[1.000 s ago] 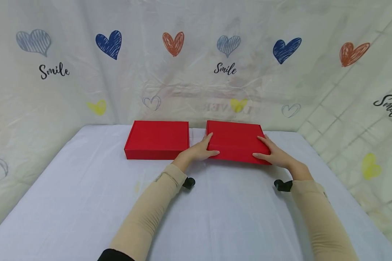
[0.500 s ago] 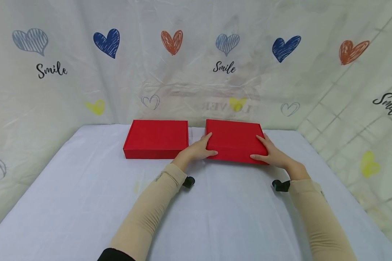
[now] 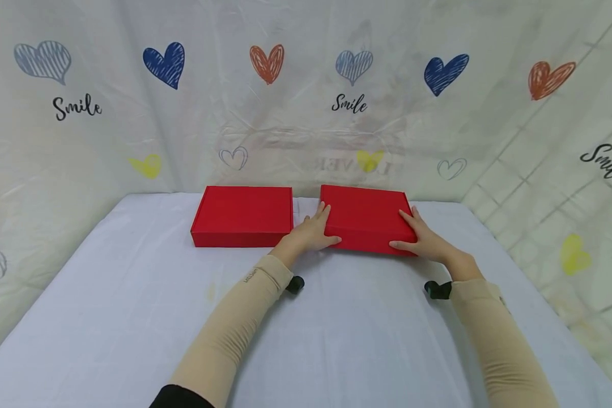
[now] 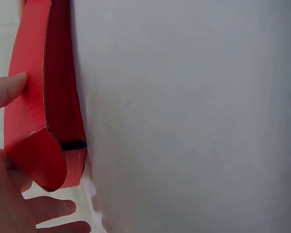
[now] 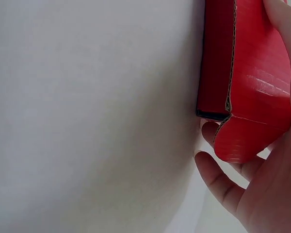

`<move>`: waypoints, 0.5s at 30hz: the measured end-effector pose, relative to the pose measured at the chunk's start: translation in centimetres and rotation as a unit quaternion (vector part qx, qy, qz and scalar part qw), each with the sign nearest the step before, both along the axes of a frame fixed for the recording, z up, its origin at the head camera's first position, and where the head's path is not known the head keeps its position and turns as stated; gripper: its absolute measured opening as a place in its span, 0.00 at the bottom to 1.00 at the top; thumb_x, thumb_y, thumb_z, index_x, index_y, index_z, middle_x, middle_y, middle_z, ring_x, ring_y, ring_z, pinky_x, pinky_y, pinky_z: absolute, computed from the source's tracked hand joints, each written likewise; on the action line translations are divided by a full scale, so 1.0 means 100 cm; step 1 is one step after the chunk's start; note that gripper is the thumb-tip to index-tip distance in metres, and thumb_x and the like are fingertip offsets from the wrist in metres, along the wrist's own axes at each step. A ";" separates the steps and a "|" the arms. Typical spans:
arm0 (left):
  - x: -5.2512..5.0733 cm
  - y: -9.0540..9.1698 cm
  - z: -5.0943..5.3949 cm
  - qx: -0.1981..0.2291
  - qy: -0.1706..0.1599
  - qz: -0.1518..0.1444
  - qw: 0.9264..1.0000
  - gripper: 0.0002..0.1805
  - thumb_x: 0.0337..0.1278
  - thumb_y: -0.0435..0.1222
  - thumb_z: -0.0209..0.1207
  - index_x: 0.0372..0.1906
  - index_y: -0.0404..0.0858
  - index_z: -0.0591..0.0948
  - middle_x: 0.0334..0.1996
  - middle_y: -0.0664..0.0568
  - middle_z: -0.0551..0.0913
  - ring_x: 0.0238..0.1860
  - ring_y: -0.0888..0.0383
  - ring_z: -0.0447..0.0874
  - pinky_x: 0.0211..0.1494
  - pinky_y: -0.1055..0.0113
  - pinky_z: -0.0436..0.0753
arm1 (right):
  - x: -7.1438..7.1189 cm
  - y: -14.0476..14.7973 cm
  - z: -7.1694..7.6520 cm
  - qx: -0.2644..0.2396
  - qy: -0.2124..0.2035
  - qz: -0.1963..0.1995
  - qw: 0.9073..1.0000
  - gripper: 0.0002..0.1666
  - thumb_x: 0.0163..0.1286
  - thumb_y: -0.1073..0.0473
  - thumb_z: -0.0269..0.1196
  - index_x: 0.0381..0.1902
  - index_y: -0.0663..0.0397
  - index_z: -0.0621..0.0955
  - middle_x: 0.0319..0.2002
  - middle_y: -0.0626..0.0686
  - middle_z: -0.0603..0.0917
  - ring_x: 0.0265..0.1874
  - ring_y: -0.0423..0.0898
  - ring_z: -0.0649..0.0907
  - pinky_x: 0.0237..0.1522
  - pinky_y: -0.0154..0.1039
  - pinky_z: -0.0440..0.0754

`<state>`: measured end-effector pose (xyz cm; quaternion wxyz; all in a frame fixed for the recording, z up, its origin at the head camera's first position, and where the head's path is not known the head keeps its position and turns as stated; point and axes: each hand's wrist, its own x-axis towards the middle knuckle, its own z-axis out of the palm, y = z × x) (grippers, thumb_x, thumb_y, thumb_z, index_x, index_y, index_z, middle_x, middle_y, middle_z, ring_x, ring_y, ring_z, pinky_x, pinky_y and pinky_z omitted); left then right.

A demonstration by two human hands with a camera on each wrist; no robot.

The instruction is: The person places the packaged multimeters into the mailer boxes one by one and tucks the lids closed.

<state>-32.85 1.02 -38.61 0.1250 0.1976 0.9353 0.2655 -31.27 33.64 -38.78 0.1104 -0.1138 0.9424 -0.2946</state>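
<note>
Two red cardboard boxes stand at the far side of the table in the head view. My hands are at opposite sides of the right-hand red box (image 3: pixel 367 218). Its lid's front flap (image 4: pixel 26 102) stands a little out from the body in both wrist views, with a rounded side tab exposed. My left hand (image 3: pixel 310 233) touches the left end, thumb on the front flap and the other fingers straight and spread. At the right end, my right hand (image 3: pixel 430 243) grips the corner, thumb on the front, fingers bent round the side.
The other red box (image 3: pixel 245 216), closed, lies just left of my left hand with a narrow gap between the boxes. A white cloth (image 3: pixel 357 328) covers the table. Behind stands a pale sheet (image 3: pixel 306 113) printed with hearts and "Smile".
The fingers of my left hand have spread along the box's left side. My right hand stays at its corner. The whole head view has shifted slightly; the boxes look otherwise unmoved.
</note>
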 end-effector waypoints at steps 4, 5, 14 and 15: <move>-0.001 0.001 -0.001 -0.016 0.002 -0.008 1.000 0.54 0.69 0.53 0.60 0.84 0.42 0.39 0.84 0.52 0.34 0.77 0.29 0.51 0.73 0.41 0.66 | 0.000 -0.001 0.001 0.007 -0.002 0.002 1.000 0.65 0.69 0.39 0.67 0.83 0.53 0.38 0.80 0.67 0.29 0.77 0.72 0.41 0.66 0.75 0.61; -0.001 0.001 0.000 -0.023 0.002 -0.008 1.000 0.54 0.69 0.53 0.60 0.84 0.42 0.39 0.84 0.52 0.33 0.77 0.29 0.51 0.73 0.41 0.66 | 0.000 -0.002 0.002 0.010 -0.003 0.002 1.000 0.66 0.69 0.38 0.67 0.83 0.53 0.37 0.80 0.67 0.29 0.76 0.72 0.41 0.66 0.75 0.61; 0.001 0.002 0.004 -0.106 0.022 -0.009 0.994 0.56 0.67 0.56 0.61 0.84 0.44 0.39 0.84 0.53 0.33 0.77 0.34 0.56 0.71 0.43 0.70 | 0.002 -0.007 0.002 0.038 -0.008 0.000 0.999 0.68 0.69 0.35 0.65 0.83 0.55 0.35 0.80 0.66 0.26 0.76 0.74 0.42 0.67 0.74 0.60; 0.001 0.003 0.003 -0.110 0.023 -0.009 0.994 0.56 0.67 0.56 0.62 0.84 0.44 0.40 0.84 0.53 0.33 0.76 0.34 0.57 0.71 0.43 0.70 | 0.002 -0.007 0.002 0.041 -0.008 0.000 0.999 0.68 0.69 0.35 0.65 0.83 0.55 0.35 0.80 0.66 0.26 0.76 0.74 0.42 0.67 0.74 0.59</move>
